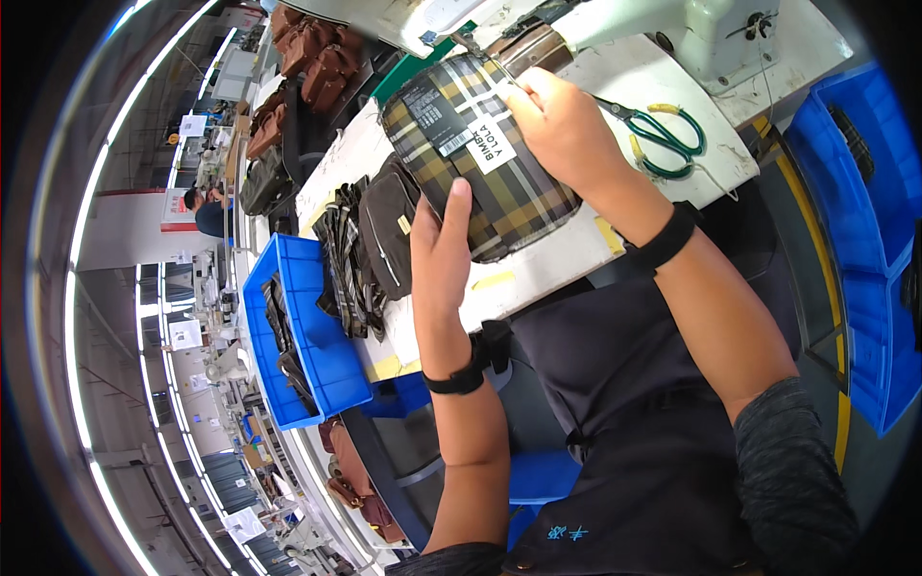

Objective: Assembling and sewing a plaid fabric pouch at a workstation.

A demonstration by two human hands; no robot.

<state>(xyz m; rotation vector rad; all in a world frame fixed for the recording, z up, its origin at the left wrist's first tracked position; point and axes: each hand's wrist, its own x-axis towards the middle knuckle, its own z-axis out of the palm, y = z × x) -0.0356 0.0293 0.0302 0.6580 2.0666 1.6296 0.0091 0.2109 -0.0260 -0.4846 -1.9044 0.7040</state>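
A rounded plaid fabric bag piece (523, 206) in dark, olive and white checks is held up over the white sewing table, with a white label and a dark printed tag on its face. My right hand (557, 120) is closed in a pinch on its upper edge, near the sewing machine's cylinder arm (531, 48). Along the lower left side, my left hand (442, 245) grips it with the thumb on the face; the other fingers are mostly hidden behind. Beside that hand lie a dark zipped bag piece (384, 235) and a heap of plaid strips (346, 254).
Scissors with green handles (666, 139) lie on the table (725, 158) right of my right hand. The white sewing machine (711, 48) stands at the far side. A blue bin (322, 346) with dark pieces is at the left; blue crates (864, 240) stand at the right.
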